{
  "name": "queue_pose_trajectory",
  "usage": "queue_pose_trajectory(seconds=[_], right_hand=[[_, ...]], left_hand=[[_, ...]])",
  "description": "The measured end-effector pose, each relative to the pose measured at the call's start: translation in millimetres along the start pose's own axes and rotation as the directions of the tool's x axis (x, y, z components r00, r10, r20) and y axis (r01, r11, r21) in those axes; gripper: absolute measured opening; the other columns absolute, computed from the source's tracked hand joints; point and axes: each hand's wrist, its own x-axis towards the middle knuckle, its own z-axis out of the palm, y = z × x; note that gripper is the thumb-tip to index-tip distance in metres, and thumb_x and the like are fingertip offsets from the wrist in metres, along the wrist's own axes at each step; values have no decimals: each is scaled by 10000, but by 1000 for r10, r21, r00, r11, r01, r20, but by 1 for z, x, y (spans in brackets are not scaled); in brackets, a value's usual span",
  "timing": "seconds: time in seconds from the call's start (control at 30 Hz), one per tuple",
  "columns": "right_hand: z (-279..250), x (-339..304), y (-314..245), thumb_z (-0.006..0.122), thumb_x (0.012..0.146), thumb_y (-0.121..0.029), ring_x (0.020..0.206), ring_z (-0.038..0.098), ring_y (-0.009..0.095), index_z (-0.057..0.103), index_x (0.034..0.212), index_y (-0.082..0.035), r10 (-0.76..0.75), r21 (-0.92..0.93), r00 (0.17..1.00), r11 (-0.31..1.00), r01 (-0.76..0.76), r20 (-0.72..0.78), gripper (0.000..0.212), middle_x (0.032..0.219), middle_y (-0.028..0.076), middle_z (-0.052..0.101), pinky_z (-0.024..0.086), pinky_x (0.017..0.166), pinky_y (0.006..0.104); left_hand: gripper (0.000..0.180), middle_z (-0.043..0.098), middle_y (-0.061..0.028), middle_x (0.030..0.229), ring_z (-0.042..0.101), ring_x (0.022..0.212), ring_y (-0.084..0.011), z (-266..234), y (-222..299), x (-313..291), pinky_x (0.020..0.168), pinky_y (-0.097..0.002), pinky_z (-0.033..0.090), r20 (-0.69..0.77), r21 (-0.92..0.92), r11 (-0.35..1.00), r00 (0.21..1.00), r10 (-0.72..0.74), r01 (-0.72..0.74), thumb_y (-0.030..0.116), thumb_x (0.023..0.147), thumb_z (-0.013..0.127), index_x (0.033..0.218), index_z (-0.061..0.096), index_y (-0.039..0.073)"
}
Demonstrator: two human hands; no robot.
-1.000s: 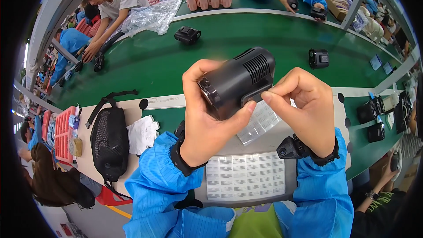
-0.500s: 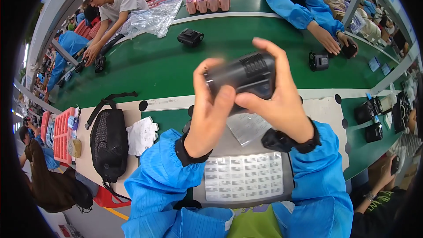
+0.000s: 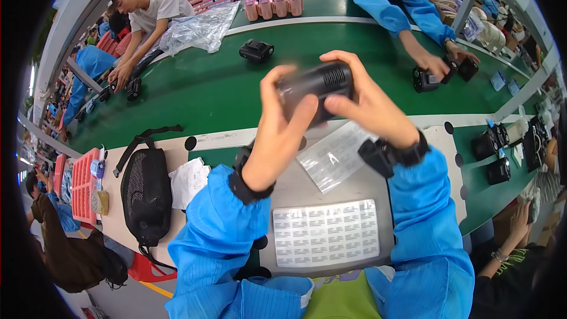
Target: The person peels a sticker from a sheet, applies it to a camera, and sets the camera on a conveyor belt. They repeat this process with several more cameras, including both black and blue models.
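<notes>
Over the near edge of the green belt, both my hands hold a black plastic device [image 3: 322,85] with ribbed slots on its upper side. My left hand [image 3: 277,121] wraps its left end, thumb on the near face. At the right end, my right hand [image 3: 369,103] grips it with thumb in front and fingers over the top. Motion smears the device's left part, and its far side is hidden. Below lie a clear plastic bag [image 3: 336,159] with printed sheets and a white sheet of labels [image 3: 325,233] on a grey board [image 3: 383,242].
A black mesh bag [image 3: 146,195] and white gloves [image 3: 188,180] lie left. On the green belt [image 3: 195,94] stands another black device [image 3: 256,51]. A co-worker's hand [image 3: 434,65] touches black devices at the far right. Pink-based items [image 3: 273,6] stand at the back.
My hands have shifted slightly left and up with the device, which has tilted. More of the plastic bag shows. The co-worker's hand at right has moved onto a black device.
</notes>
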Motion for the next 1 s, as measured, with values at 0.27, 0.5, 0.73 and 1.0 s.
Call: queue_pose_trajectory(seconds=[0.27,0.5,0.73,1.0], right_hand=[[-104,23,146,604,785,-386,997,528,322,310,1236,39,290,-456,827,723,-519,-481,686,1106,260,500,421,834,352],[-53,18,57,623,789,-258,1004,544,316,432,1213,0,117,-548,984,818,-174,-136,532,1076,196,555,408,861,327],[4,-8,-11,637,754,-138,921,571,255,618,942,-13,247,-607,967,778,-162,58,226,928,118,627,417,840,321],[18,-17,-20,669,712,-102,928,563,238,658,813,-32,-185,-651,982,740,169,44,123,837,81,642,406,821,344]], left_hand=[[431,536,-159,974,488,940,-207,-35,-84,-13,759,-300,425,362,877,432,881,-304,-211,307,691,716,948,591,-16],[250,611,-95,777,551,706,-134,-52,-74,-1,628,-240,433,221,637,762,918,-329,119,191,754,664,885,616,-17],[174,629,-33,766,520,675,-56,-34,-14,-1,592,-189,409,82,412,905,985,-151,104,126,822,601,915,627,-19],[153,561,-36,607,439,554,-41,-25,6,-16,480,-207,353,49,455,887,997,67,-82,116,827,584,909,639,-2]])
